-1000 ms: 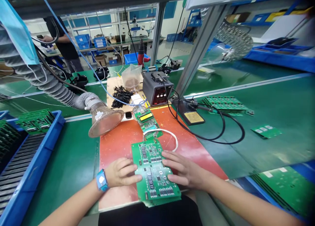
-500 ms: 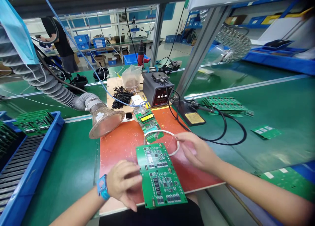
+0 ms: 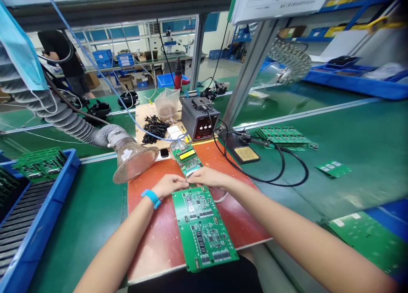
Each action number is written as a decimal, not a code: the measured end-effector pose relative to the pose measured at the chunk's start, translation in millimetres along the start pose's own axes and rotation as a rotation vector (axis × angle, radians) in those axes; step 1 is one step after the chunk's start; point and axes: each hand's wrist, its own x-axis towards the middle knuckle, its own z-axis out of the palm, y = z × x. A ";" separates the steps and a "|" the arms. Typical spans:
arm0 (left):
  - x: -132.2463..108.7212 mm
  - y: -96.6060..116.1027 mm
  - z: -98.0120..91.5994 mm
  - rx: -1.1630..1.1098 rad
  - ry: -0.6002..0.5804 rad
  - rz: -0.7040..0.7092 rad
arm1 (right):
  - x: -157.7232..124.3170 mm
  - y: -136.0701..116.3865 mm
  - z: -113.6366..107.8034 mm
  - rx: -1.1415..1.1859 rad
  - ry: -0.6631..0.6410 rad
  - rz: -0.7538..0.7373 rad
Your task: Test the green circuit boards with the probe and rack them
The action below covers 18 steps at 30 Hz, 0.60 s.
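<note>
— What's on the tabletop (image 3: 89, 216)?
— A red mat (image 3: 149, 237), a green board (image 3: 202, 225) flat on it. Left hand (image 3: 170, 184) and right hand (image 3: 208, 178) meet at its far edge, fingers (image 3: 180, 181) pinched nearly shut; on what, I cannot tell.
— Hooked up?
— Not yet, I'd judge. No label is readable.

The green table (image 3: 95, 208) carries a red mat (image 3: 153, 229) under the left hand (image 3: 170, 185) and right hand (image 3: 208, 178), a blue tray (image 3: 41, 216) left of them, circuit boards (image 3: 283, 136) to their right.

Both hands (image 3: 191, 182) meeting at circuit board (image 3: 202, 227) top edge, red mat (image 3: 153, 237)
</note>
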 end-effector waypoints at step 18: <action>-64.0 -23.7 21.2 -0.436 0.107 0.202 | -93.5 -26.2 14.5 0.478 0.347 -0.057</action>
